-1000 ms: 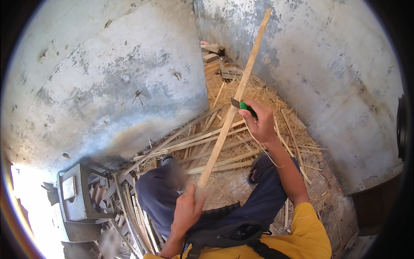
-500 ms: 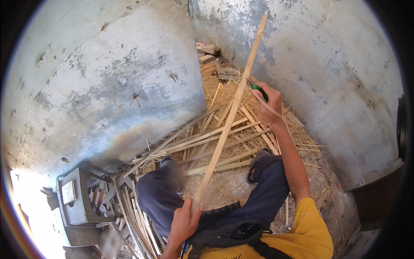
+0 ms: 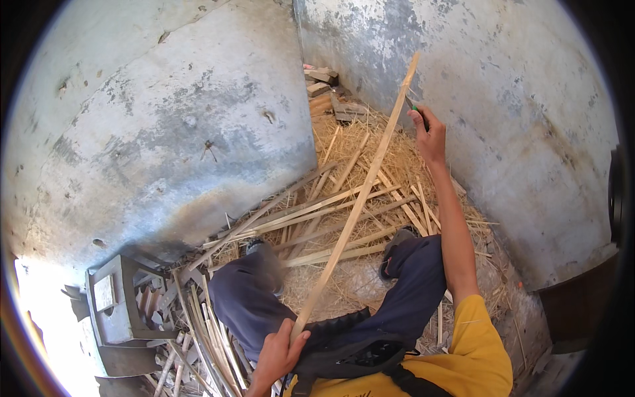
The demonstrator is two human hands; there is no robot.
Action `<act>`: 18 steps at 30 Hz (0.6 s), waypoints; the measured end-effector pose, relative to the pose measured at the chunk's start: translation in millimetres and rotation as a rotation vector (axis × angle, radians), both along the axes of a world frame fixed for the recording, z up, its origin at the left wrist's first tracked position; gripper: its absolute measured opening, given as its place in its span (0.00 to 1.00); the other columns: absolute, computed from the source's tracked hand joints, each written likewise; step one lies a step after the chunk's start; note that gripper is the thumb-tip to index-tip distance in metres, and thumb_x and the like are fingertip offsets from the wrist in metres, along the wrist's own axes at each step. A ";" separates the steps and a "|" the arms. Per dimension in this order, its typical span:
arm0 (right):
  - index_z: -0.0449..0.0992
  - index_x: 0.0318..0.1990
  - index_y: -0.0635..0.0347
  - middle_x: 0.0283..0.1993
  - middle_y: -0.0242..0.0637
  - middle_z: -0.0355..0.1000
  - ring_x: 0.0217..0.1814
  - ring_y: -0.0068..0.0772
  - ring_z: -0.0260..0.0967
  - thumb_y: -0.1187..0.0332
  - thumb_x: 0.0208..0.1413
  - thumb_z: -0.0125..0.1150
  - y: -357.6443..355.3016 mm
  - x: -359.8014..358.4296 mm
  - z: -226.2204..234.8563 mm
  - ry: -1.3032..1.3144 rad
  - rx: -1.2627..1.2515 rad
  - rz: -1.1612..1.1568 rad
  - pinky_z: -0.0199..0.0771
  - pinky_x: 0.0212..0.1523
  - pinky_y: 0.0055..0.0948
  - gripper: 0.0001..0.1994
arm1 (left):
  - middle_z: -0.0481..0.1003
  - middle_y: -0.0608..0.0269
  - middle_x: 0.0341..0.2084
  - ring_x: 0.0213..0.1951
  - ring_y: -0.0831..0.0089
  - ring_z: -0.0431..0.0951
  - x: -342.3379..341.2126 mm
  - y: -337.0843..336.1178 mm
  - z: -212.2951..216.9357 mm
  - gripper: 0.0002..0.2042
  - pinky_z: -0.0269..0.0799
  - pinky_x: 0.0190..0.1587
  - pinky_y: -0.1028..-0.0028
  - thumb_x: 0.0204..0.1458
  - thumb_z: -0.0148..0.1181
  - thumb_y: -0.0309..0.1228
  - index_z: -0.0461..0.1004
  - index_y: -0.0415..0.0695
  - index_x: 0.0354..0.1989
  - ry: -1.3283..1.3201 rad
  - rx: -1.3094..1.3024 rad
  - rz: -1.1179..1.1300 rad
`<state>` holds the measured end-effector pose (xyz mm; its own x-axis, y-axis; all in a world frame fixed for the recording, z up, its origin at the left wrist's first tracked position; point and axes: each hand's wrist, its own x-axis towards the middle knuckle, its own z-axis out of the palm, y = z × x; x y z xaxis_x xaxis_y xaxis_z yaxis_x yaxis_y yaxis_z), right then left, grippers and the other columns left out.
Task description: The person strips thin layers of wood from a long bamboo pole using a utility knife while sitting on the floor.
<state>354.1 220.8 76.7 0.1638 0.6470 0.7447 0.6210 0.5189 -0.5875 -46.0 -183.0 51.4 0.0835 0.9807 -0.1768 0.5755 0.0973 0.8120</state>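
A long, flat, pale wooden strip [image 3: 360, 198] slants from my lap up toward the far right. My left hand [image 3: 278, 352] is closed around its near end, beside the black bag at my waist. Close to the strip's far end, my right hand [image 3: 431, 137] grips a knife [image 3: 410, 104]; a bit of green handle shows past the fingers. The blade lies against the strip's right edge, just below the tip, where a thin sliver stands out. My fingers hide most of the handle.
Several cut strips [image 3: 311, 215] lie crossed over straw shavings [image 3: 403, 149] between and beyond my feet. More strips [image 3: 208, 331] lean at my left, beside a grey metal frame [image 3: 119, 301]. Worn walls [image 3: 165, 132] meet at a corner ahead, with wood blocks [image 3: 321, 83] there.
My right hand has moved up and away with the knife along the strip, toward its far tip. The strip's far end has swung slightly right and down; my left hand keeps its grip.
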 end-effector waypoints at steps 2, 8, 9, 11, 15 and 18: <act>0.84 0.52 0.65 0.24 0.35 0.71 0.26 0.23 0.61 0.55 0.72 0.63 1.5 3.5 -0.6 0.040 -0.046 -0.037 0.63 0.29 0.32 0.19 | 0.72 0.43 0.20 0.27 0.37 0.77 -2.0 -2.2 1.0 0.15 0.67 0.30 0.53 0.68 0.63 0.37 0.67 0.39 0.38 -0.002 -0.022 -0.002; 0.85 0.47 0.62 0.27 0.25 0.71 0.26 0.17 0.55 0.55 0.75 0.60 6.3 5.0 -7.3 -0.012 -0.030 -0.052 0.54 0.26 0.29 0.18 | 0.75 0.39 0.22 0.30 0.33 0.78 -10.4 -7.9 0.3 0.16 0.69 0.30 0.48 0.69 0.63 0.40 0.66 0.39 0.41 0.019 -0.068 -0.024; 0.85 0.47 0.62 0.27 0.25 0.72 0.26 0.17 0.55 0.55 0.75 0.60 6.1 3.3 -8.4 -0.005 -0.033 -0.047 0.53 0.26 0.30 0.18 | 0.75 0.39 0.21 0.29 0.33 0.78 -12.0 -6.5 -3.8 0.16 0.69 0.30 0.48 0.69 0.63 0.40 0.66 0.39 0.41 0.014 -0.077 -0.025; 0.84 0.47 0.61 0.26 0.24 0.70 0.25 0.16 0.54 0.53 0.76 0.59 7.1 1.2 -9.9 0.020 -0.047 -0.014 0.52 0.25 0.28 0.19 | 0.74 0.40 0.21 0.29 0.34 0.78 -12.9 -5.5 -5.7 0.16 0.69 0.29 0.50 0.69 0.63 0.39 0.67 0.39 0.40 -0.009 -0.091 -0.020; 0.82 0.48 0.62 0.23 0.24 0.63 0.22 0.16 0.56 0.48 0.75 0.57 -0.7 13.7 -3.6 0.441 -0.528 0.444 0.59 0.25 0.22 0.22 | 0.73 0.42 0.20 0.28 0.36 0.78 -13.3 -1.5 -9.4 0.15 0.69 0.29 0.53 0.68 0.64 0.37 0.67 0.39 0.40 -0.030 -0.067 -0.001; 0.75 0.47 0.55 0.24 0.19 0.54 0.20 0.12 0.52 0.44 0.78 0.49 -13.4 5.6 -4.3 0.866 -0.730 0.740 0.54 0.20 0.17 0.22 | 0.74 0.44 0.21 0.27 0.39 0.80 -11.8 5.5 -10.8 0.15 0.69 0.29 0.53 0.67 0.65 0.36 0.68 0.39 0.39 -0.006 -0.017 0.022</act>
<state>359.7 207.5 72.3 -0.1548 0.9874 0.0323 -0.3734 -0.0282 -0.9273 -57.9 -177.5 40.6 0.0631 0.9792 -0.1929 0.5679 0.1237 0.8137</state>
